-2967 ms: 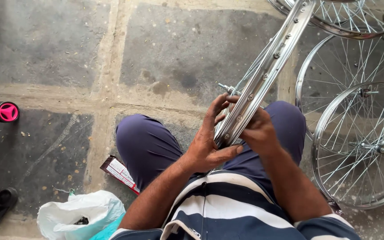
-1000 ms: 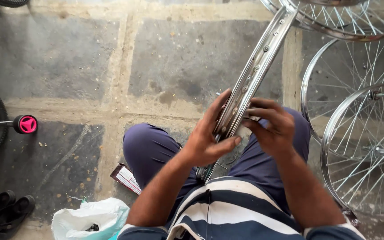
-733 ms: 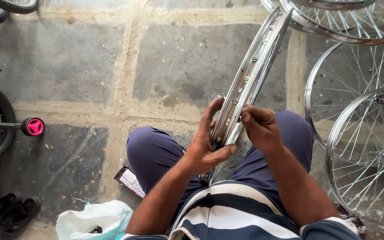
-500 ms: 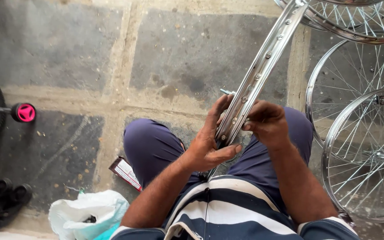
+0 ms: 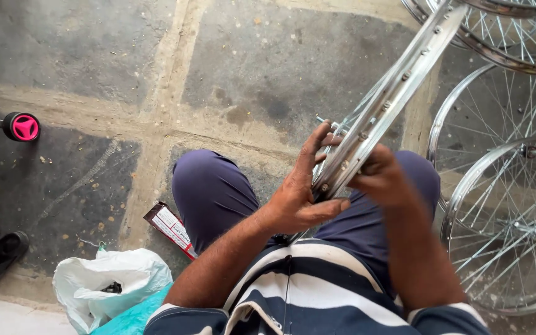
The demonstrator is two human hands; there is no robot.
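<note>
A bare metal wheel rim (image 5: 386,105) stands edge-on over the person's lap, slanting up toward the spoked wheels (image 5: 510,229) beside it. Left hand (image 5: 299,195) half-closed around its lower edge; right hand (image 5: 383,177) clasps the opposite side. It looks stiff, light and slick (hold it by the edges).

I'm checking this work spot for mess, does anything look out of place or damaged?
Nothing looks damaged. Both hands, left hand and right hand, grip the bare wheel rim. A small red-and-white box lies loose on the stone floor beside a white plastic bag.
</note>
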